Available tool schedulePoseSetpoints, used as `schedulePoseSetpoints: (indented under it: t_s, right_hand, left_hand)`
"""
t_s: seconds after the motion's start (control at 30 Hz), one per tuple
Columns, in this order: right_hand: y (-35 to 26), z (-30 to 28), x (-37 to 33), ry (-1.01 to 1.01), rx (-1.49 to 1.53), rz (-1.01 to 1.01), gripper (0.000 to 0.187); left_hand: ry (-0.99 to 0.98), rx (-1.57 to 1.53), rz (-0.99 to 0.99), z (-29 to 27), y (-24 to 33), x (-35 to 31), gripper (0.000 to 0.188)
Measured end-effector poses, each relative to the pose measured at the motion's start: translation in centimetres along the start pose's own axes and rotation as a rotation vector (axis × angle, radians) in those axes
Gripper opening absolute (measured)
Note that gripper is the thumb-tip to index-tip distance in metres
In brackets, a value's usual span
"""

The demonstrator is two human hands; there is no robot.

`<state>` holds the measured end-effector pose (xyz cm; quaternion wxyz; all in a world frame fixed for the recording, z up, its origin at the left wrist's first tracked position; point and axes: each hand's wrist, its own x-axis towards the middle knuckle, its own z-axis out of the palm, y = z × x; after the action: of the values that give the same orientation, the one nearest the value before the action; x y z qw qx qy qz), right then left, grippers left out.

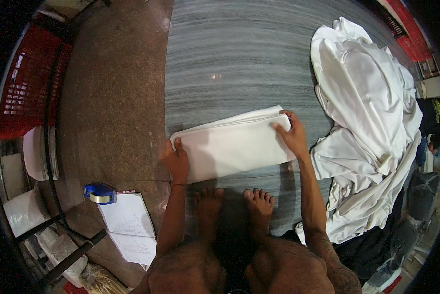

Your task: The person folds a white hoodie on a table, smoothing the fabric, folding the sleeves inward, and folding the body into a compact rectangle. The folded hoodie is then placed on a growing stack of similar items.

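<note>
A folded white cloth (234, 149) lies in front of my feet on a grey streaked sheet, its layers stacked into a long flat bundle. My left hand (176, 159) grips the bundle's left end, thumb on top and the other fingers mostly hidden. At the upper right corner my right hand (293, 133) pinches the layers, thumb above and fingers round the far edge. To the right, a big loose heap of white satiny fabric (367, 98) spreads in wrinkles, apart from the bundle.
The grey sheet (229, 54) borders brown floor (112, 98) on the left. An open notebook (127, 220) lies there beside a blue tape dispenser (100, 194). A black metal rack (53, 166) and red crate (31, 83) stand far left. Wrapped dark packages (420, 196) line the right.
</note>
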<state>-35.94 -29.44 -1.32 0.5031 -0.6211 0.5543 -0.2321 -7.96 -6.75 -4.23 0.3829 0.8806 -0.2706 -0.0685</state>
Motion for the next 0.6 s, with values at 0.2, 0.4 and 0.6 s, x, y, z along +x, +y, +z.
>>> schedulePoseSetpoints:
  t_s: [0.2,0.4,0.6]
  right_hand:
    - [-1.0,-2.8,-3.2,-0.287,0.166,0.208,0.039]
    - [-3.2,0.0,-0.5,-0.002,-0.098,-0.284,0.039]
    - [3.4,1.8,4.4,0.158,-0.143,-0.119,0.05]
  left_hand:
    - [0.094,0.003,0.041,0.9,-1.2,-0.3,0.039]
    - [0.081,0.021,-0.114,0.3,0.1,-0.4,0.04]
    - [0.101,-0.093,-0.015,1.0,-0.4,1.0,0.034]
